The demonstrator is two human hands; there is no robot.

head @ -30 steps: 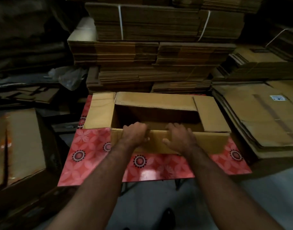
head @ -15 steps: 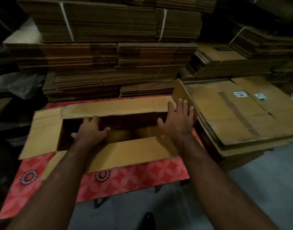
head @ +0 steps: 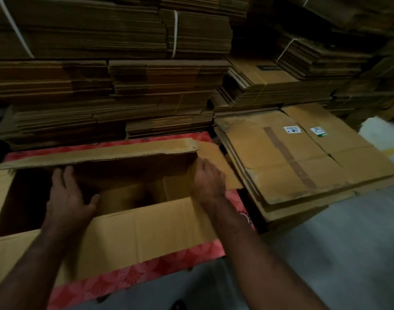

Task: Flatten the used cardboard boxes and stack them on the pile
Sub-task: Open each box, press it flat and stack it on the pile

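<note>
Cardboard box [head: 133, 229] interior dark — fingertips of both hands [head: 67, 198] [head: 208, 181] hidden inside.

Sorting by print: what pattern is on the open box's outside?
Red floral print on the box, head view.

One open box [head: 133, 229] – two hands [head: 67, 198] – two white labels [head: 292, 130].

Both arms reach forward, bare to the elbow.
Left hand [head: 67, 198] spread palm-down, thumb out; right hand [head: 208, 181] angled, fingers [head: 201, 164] extended together.
</note>
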